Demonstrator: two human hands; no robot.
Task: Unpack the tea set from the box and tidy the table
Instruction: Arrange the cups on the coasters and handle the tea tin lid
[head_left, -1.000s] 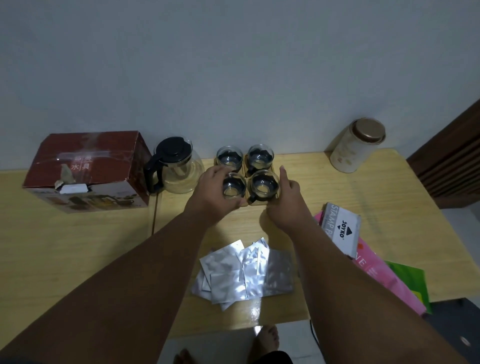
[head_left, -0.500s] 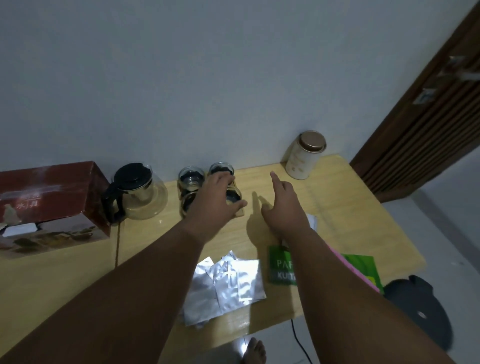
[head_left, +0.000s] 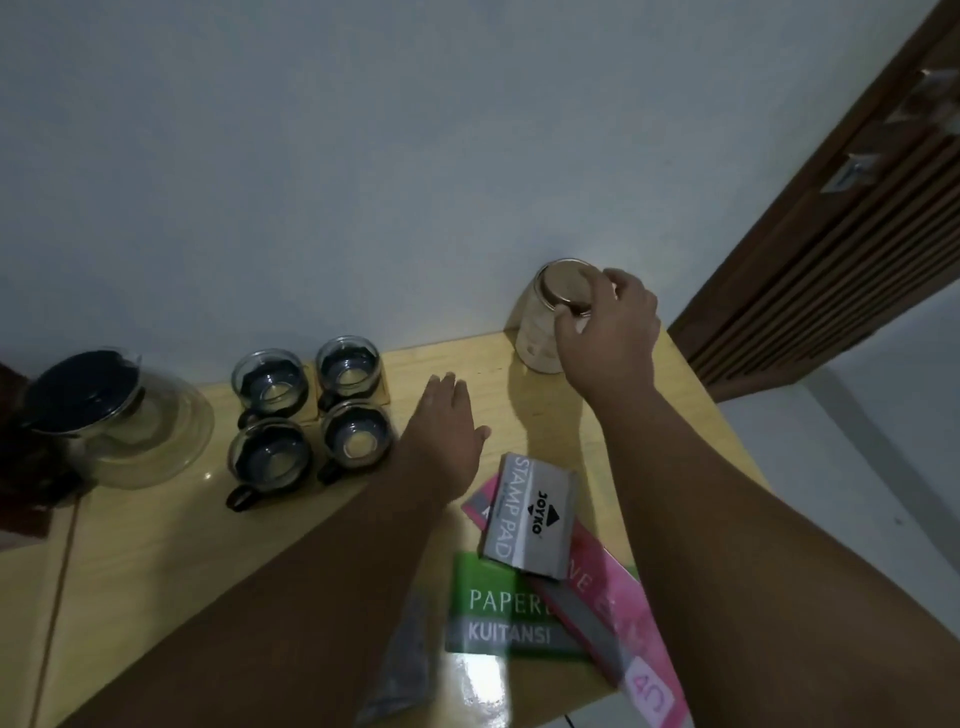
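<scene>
Four glass cups (head_left: 270, 387) in black holders stand in a square at the back of the wooden table (head_left: 156, 545). Left of them is the glass teapot (head_left: 156, 431) with a black lid. A sliver of the dark red box (head_left: 15, 467) shows at the left edge. My left hand (head_left: 447, 431) is flat and open just right of the cups, touching none of them. My right hand (head_left: 608, 327) grips the gold lid of a pale canister (head_left: 535, 338) at the back right by the wall.
A grey stamp pad box (head_left: 530, 514) lies on a pink packet (head_left: 623, 618) and a green receipt book (head_left: 498, 613) near the front right edge. Silver foil packets (head_left: 405, 660) lie under my left forearm. A brown slatted door (head_left: 831, 234) stands to the right.
My right hand went from the table up to the canister and closed on its lid. My left hand came off the cups and shifted right. The view swung right.
</scene>
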